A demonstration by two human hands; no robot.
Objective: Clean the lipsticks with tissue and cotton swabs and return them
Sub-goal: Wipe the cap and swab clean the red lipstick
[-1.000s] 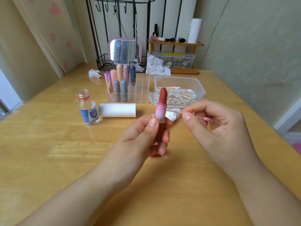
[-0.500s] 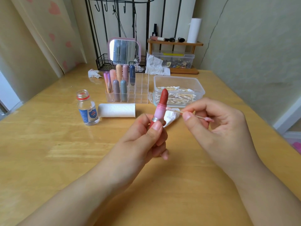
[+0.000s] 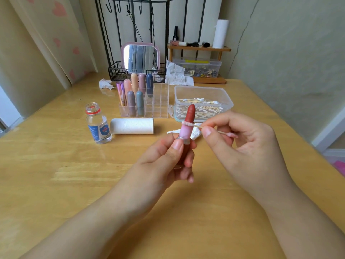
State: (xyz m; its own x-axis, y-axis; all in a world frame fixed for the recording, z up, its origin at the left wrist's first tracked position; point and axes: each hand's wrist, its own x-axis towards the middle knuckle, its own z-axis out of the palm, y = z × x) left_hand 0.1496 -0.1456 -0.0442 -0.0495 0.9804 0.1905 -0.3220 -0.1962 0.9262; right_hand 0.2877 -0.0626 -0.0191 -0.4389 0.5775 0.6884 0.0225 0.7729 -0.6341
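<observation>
— What are the hands doing?
— The left hand (image 3: pixel 168 161) grips an uncapped red lipstick (image 3: pixel 187 126) upright above the table (image 3: pixel 56 174). The right hand (image 3: pixel 240 144) pinches a cotton swab (image 3: pixel 196 125), its tip touching the lipstick's pink collar.
— And nearby?
— Behind the lipstick sit a clear organizer (image 3: pixel 158 101) holding capped lipsticks (image 3: pixel 134 94), and a swab box (image 3: pixel 203 94).

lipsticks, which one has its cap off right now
The red lipstick in a pink tube, held upright by the left hand, shows its bare bullet. Those standing in the clear acrylic organizer are all capped.
</observation>
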